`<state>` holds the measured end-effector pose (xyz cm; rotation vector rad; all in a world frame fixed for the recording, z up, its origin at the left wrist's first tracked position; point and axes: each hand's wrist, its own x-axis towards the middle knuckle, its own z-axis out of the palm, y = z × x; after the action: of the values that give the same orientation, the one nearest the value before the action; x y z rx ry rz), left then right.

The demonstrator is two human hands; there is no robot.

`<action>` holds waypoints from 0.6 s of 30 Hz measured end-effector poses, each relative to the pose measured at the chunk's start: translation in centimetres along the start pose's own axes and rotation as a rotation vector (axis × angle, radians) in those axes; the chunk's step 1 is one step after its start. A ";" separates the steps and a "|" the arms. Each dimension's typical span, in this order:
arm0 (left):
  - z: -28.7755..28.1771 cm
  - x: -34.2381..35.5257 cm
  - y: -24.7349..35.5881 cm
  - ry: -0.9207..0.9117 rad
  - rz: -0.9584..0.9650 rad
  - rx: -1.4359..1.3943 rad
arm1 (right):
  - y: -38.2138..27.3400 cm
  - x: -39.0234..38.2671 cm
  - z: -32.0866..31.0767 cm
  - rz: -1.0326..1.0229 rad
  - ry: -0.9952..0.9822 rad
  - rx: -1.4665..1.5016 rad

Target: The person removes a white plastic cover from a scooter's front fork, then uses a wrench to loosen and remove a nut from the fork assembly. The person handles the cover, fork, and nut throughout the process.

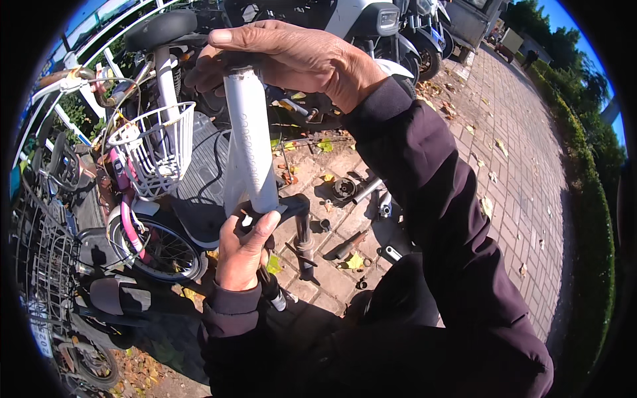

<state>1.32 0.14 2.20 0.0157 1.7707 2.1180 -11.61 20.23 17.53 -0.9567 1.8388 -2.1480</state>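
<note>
With the left hand [240, 259], gripped the lower end of a white tube [252, 146], thumb along its base, just left of the frame's centre. With the right hand [298, 58], open and loosely curved, reached behind and around the tube's upper end at the upper middle, digits stretched leftward; could not tell firm contact from mere nearness there. Held the tube nearly upright, with a slight lean toward the upper left. Just beside the left hand, had a black bracket [292, 207] and a dark shaft [303, 232] pointing down toward the brick paving [335, 282]. Right of centre, had loose parts scattered on the ground, among them a round metal part [344, 189] and a dark cylinder [350, 245]. Toward the left, saw a white wire basket [184, 136] and a pink bicycle frame [136, 232]; along the right edge, saw a trimmed hedge [587, 219].
</note>
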 end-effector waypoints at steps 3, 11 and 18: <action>-0.3 0.0 -0.3 0.010 -0.004 -0.004 | 0.8 1.2 0.1 -0.053 -0.258 0.237; -0.7 0.9 -0.9 -0.203 0.033 -0.294 | -2.3 -1.4 3.0 0.141 0.396 -0.395; -0.5 0.5 -0.4 -0.151 0.037 -0.242 | -0.4 0.9 0.8 -0.009 -0.310 0.214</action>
<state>0.86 -0.09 1.61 0.1419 1.4321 2.2785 -11.70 19.18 18.28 -1.1698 1.4330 -2.0135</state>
